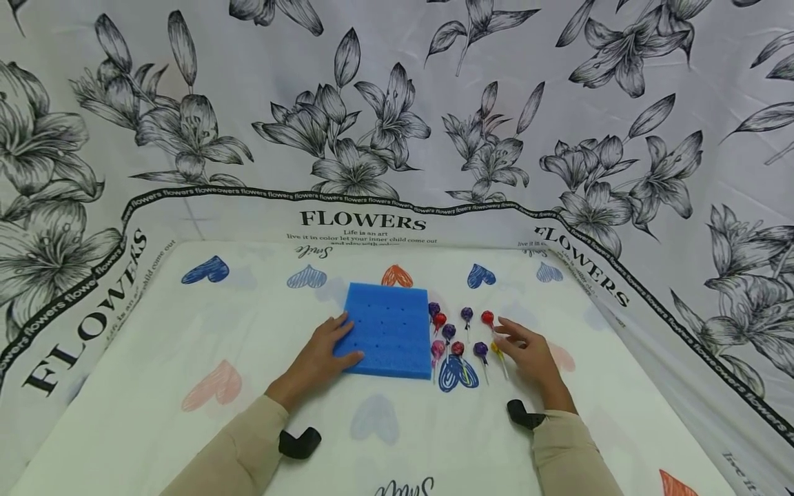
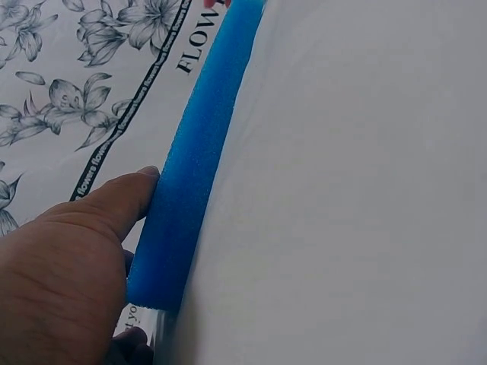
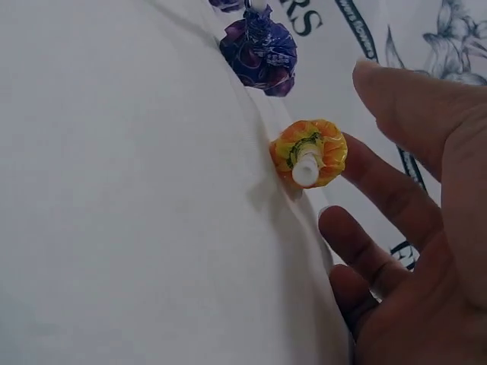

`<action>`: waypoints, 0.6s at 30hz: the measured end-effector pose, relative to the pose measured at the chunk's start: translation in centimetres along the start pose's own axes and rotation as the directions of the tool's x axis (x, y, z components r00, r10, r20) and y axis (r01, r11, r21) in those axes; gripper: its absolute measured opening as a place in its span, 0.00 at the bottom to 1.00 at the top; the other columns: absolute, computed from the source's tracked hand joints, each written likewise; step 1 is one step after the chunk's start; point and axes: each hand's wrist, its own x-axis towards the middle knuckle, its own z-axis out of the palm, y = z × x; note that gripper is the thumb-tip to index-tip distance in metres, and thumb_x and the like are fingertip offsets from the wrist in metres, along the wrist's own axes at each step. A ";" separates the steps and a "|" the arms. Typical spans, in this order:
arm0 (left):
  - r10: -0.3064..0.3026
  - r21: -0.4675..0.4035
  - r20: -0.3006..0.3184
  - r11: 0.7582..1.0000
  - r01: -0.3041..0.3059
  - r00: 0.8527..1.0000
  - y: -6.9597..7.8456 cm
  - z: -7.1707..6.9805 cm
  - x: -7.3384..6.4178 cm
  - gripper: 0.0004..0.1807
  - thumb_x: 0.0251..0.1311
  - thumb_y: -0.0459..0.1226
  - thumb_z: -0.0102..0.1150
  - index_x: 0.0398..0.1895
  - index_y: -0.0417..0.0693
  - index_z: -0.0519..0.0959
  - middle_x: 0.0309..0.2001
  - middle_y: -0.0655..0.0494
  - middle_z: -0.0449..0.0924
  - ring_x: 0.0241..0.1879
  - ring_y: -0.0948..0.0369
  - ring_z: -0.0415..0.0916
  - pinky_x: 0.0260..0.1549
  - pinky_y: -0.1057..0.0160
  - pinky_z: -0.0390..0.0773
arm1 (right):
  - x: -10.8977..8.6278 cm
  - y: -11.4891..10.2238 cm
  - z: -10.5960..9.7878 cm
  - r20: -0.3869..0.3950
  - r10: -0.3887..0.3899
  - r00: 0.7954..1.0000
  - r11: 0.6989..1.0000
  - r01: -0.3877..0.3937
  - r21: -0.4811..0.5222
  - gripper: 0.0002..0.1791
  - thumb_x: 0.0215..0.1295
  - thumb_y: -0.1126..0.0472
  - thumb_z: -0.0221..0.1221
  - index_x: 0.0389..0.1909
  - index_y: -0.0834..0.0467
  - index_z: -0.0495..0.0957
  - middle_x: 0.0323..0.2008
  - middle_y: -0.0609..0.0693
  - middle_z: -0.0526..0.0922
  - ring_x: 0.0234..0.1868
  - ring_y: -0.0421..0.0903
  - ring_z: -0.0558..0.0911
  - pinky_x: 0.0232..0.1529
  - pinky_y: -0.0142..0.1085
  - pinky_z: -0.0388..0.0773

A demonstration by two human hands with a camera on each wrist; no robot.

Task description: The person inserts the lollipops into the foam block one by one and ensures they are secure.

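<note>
A square blue foam block (image 1: 384, 331) dotted with small holes lies on the table. My left hand (image 1: 322, 348) rests against its left side, fingers spread along the edge and thumb at the front corner. In the left wrist view the thumb (image 2: 125, 201) touches the foam's blue edge (image 2: 190, 167). My right hand (image 1: 526, 350) reaches over the lollipops' right side, thumb and fingers apart. Closest to it is a yellow lollipop (image 3: 310, 152), its white stick toward the wrist camera, with the index finger beside the wrapper. A red lollipop (image 1: 487, 317) lies just beyond the fingertips.
Several more wrapped lollipops lie between the foam and my right hand, among them a purple one (image 1: 480, 349) and a pink one (image 1: 438, 348). The white tablecloth (image 1: 279, 324) has printed hearts. A flower-printed curtain (image 1: 397, 103) rises behind the table.
</note>
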 end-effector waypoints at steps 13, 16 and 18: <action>0.020 0.020 -0.010 1.000 -0.020 1.000 0.0 0.6 0.2 0.43 0.58 0.55 0.64 0.71 0.43 0.63 0.74 0.48 0.52 0.72 0.44 0.42 0.63 0.40 0.54 | -0.5 0.8 0.2 -0.056 0.051 0.997 0.988 -0.059 -0.143 0.23 0.64 0.48 0.63 0.57 0.54 0.80 0.44 0.49 0.83 0.42 0.48 0.77 0.45 0.43 0.74; 0.021 0.020 -0.020 1.000 -0.020 1.000 0.0 0.5 0.0 0.42 0.58 0.54 0.64 0.71 0.43 0.64 0.74 0.48 0.52 0.72 0.44 0.43 0.63 0.40 0.54 | -0.4 0.7 0.5 -0.060 0.022 0.998 0.981 -0.033 -0.190 0.21 0.64 0.47 0.62 0.53 0.55 0.82 0.40 0.48 0.82 0.40 0.47 0.76 0.44 0.44 0.73; 0.020 0.028 -0.029 0.999 -0.019 0.999 -0.1 0.3 -0.3 0.42 0.58 0.53 0.64 0.70 0.42 0.65 0.73 0.47 0.53 0.72 0.43 0.43 0.63 0.39 0.55 | -0.4 0.5 1.0 -0.048 0.023 0.999 0.979 -0.032 -0.201 0.21 0.65 0.46 0.62 0.51 0.54 0.83 0.39 0.47 0.81 0.39 0.47 0.75 0.43 0.43 0.73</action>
